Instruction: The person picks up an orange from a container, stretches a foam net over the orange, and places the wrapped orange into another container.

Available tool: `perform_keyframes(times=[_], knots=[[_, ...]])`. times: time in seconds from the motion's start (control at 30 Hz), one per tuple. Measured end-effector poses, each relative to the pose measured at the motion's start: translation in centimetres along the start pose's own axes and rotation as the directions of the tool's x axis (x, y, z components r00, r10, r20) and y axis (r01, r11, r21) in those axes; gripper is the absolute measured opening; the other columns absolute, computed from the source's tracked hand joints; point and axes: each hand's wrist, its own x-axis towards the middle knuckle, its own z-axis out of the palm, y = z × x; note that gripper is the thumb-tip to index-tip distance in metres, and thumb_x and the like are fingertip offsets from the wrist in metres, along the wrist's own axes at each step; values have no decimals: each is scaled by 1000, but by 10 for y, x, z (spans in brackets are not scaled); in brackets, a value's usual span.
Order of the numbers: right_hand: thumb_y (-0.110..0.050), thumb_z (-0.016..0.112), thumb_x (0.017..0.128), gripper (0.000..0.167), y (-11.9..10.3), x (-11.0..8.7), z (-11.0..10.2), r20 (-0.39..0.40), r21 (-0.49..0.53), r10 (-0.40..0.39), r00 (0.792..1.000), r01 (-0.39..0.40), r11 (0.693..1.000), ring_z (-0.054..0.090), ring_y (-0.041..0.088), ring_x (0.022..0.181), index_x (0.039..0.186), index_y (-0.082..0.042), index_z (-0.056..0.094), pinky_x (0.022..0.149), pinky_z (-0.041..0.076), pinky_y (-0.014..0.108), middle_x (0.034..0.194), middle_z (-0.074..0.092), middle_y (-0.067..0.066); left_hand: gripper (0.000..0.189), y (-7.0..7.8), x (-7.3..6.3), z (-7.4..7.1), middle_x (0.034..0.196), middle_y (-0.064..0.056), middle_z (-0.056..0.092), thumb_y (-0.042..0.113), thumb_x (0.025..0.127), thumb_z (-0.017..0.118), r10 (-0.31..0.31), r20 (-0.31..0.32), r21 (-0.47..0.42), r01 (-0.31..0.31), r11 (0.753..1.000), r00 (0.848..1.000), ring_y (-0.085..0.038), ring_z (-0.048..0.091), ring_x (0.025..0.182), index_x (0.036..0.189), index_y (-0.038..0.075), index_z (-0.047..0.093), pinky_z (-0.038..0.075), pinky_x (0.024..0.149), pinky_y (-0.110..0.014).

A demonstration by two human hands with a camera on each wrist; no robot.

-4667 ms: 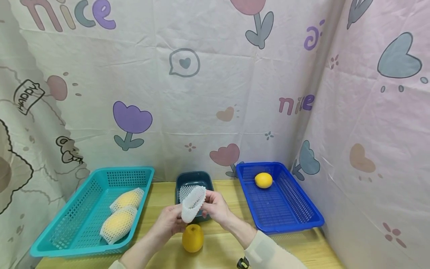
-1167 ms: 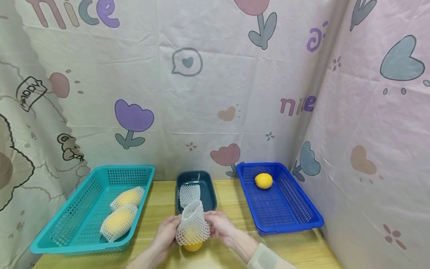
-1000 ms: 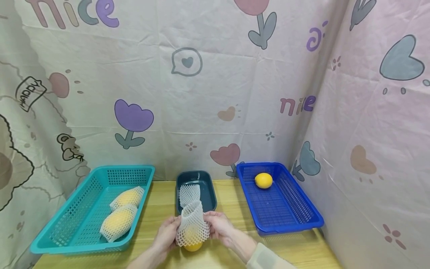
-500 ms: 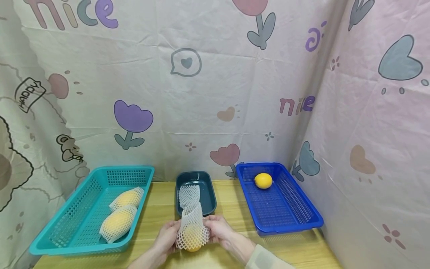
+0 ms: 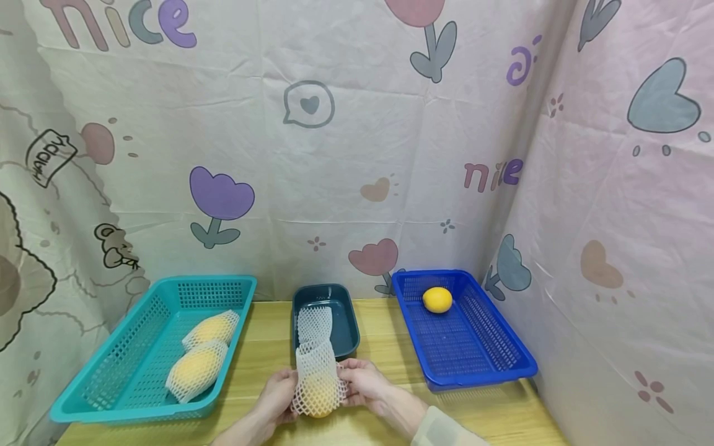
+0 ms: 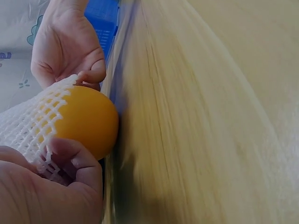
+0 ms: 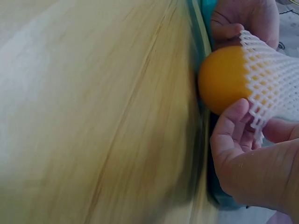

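Note:
A white foam fruit net (image 5: 317, 365) is drawn down over an orange (image 6: 96, 119) that stands on the wooden table. In the head view my left hand (image 5: 276, 396) pinches the net's lower edge on the left. My right hand (image 5: 365, 384) pinches the same edge on the right, fingertips close to the fruit. Both wrist views show the orange's lower part (image 7: 219, 81) bare below the mesh. The net's upper end stands up loose above the fruit and overlaps the dark teal tray (image 5: 348, 322) behind it.
Another foam net (image 5: 314, 323) lies in the dark tray. The turquoise basket (image 5: 128, 347) at left holds two netted yellow fruits (image 5: 195, 371). A blue basket (image 5: 463, 347) at right holds a lemon (image 5: 437, 300). A printed curtain (image 5: 334, 155) hangs behind the table (image 5: 268, 328).
Earlier, both hands held the net above the bare orange. The net has since come down over the fruit, and within the last second both hands have lowered its edge slightly further.

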Motion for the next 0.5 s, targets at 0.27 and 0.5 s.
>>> perform_keyframes(times=[0.27, 0.5], knots=[[-7, 64, 106, 14, 0, -3, -7, 48, -66, -7, 999, 10, 998, 67, 12, 72, 118, -6, 71, 60, 56, 22, 89, 73, 0, 30, -2, -1, 1, 81, -2, 56, 22, 119, 41, 11, -9, 47, -11, 999, 1000, -11, 54, 60, 124, -2, 57, 52, 51, -23], [-5, 66, 101, 17, 3, -4, -9, 25, -178, -32, 999, 36, 983, 60, 9, 68, 117, -5, 72, 53, 45, 20, 83, 70, -3, 19, -4, 0, -1, 85, -6, 54, 16, 114, 47, 103, -25, 212, -95, 973, 994, -14, 56, 58, 114, 1, 60, 56, 49, -27]])
